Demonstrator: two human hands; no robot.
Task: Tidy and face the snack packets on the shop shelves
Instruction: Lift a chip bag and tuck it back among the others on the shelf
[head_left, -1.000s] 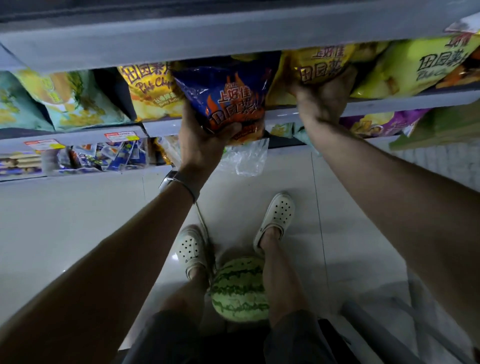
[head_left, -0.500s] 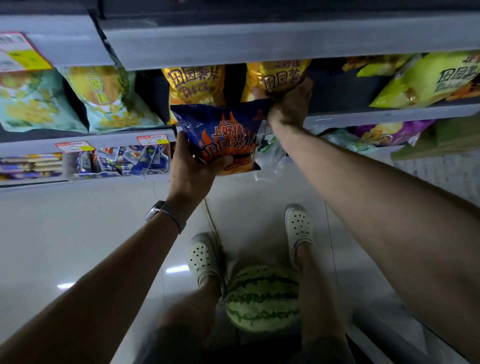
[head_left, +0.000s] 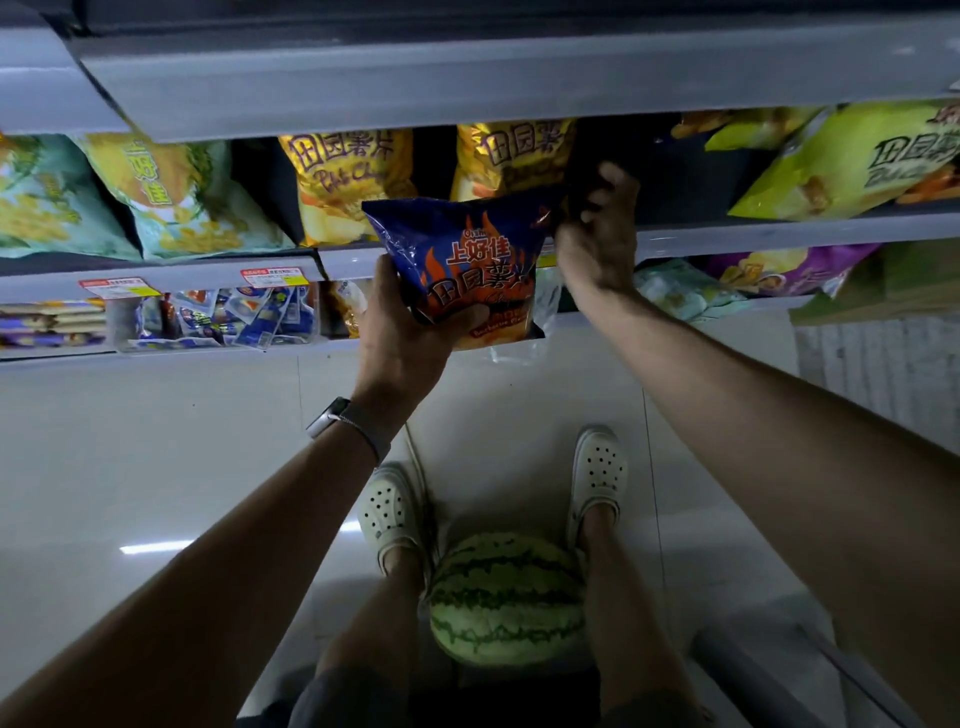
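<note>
A blue snack packet (head_left: 467, 260) with orange flames hangs in front of the middle shelf's edge (head_left: 753, 234), its face towards me. My left hand (head_left: 400, 338) grips its lower left part, thumb across the front. My right hand (head_left: 597, 244) is at its upper right corner, fingers curled as if pinching it. Two yellow packets (head_left: 348, 182) (head_left: 511, 156) stand on the shelf just behind the blue one. To the right of them is a dark gap in the row.
Teal packets (head_left: 176, 197) fill the shelf's left, a lime-green packet (head_left: 852, 161) the right. Below are small blue sachets (head_left: 223, 317) and a purple packet (head_left: 779, 267). The upper shelf's front overhangs. A watermelon (head_left: 506, 597) lies on the tiled floor between my feet.
My right hand left the yellow packet on the shelf and came down to the blue packet's upper right corner. My left hand kept its hold and lowered the blue packet slightly.
</note>
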